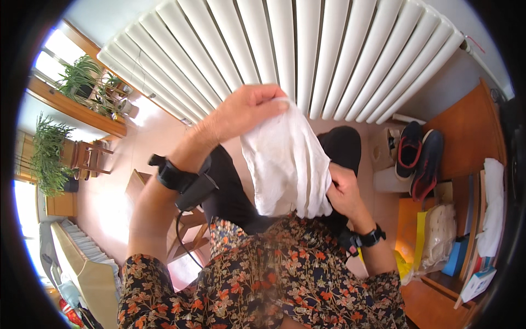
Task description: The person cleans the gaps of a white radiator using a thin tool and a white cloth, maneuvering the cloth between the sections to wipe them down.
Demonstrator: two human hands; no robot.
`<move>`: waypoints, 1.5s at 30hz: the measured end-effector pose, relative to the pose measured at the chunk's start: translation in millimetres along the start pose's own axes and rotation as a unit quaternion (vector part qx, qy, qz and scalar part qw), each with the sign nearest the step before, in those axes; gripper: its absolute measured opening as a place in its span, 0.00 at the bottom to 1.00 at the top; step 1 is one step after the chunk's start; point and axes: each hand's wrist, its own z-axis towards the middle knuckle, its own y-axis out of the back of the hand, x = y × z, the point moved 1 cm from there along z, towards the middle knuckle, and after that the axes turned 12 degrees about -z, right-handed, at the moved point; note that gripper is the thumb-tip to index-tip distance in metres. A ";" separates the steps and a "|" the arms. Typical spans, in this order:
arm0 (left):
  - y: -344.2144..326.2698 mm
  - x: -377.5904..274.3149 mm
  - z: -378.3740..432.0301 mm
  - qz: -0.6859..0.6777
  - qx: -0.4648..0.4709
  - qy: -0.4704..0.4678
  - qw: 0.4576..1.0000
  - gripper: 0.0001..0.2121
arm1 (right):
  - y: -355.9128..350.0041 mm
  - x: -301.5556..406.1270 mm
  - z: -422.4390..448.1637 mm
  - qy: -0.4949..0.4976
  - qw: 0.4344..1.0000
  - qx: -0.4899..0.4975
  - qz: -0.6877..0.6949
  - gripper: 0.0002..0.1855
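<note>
A white cloth [283, 164] hangs in loose folds above my lap, stretched between both hands. My left hand [254, 109] pinches its top corner between thumb and fingers, in front of the white radiator [300, 53]. Lower down, at the cloth's right edge, my right hand [345, 191] grips the fabric, with some fingers hidden from view. Black straps with devices sit on both forearms, and a cable runs from the one at the left.
Dark shoes [429, 152] with red lining stand at the right beside a wooden cabinet [464, 123] holding bags and boxes. Potted plants [49, 156], a wooden stool [92, 158] and a bed-like piece [88, 279] are at the left.
</note>
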 end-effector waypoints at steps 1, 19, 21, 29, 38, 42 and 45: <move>-0.9 9.9 3.3 -0.034 -0.003 -0.027 0.999 0.11 | -0.1 3.8 -2.8 -0.015 0.999 -0.006 0.037 0.09; -23.7 71.7 21.0 -0.271 -0.155 -0.148 0.938 0.27 | -85.4 -5.8 85.1 -0.289 0.882 -0.097 0.359 0.09; -13.6 81.5 31.8 -0.264 -0.189 -0.126 0.937 0.24 | -93.9 -17.4 100.4 -0.293 0.870 -0.089 0.385 0.08; 55.3 21.6 67.5 -0.244 -0.292 -0.217 0.899 0.14 | -86.7 22.0 210.8 -0.169 0.951 -0.037 0.255 0.17; 117.2 -2.8 98.0 -0.258 -0.300 -0.211 0.894 0.14 | -106.3 24.8 280.0 -0.148 0.941 -0.074 0.295 0.17; 120.8 23.0 110.1 -0.280 -0.312 -0.175 0.891 0.15 | -127.3 2.2 275.2 -0.161 0.923 -0.101 0.334 0.13; 118.6 39.9 114.5 -0.275 -0.326 -0.150 0.892 0.16 | -143.1 -16.2 269.1 -0.184 0.914 -0.124 0.340 0.13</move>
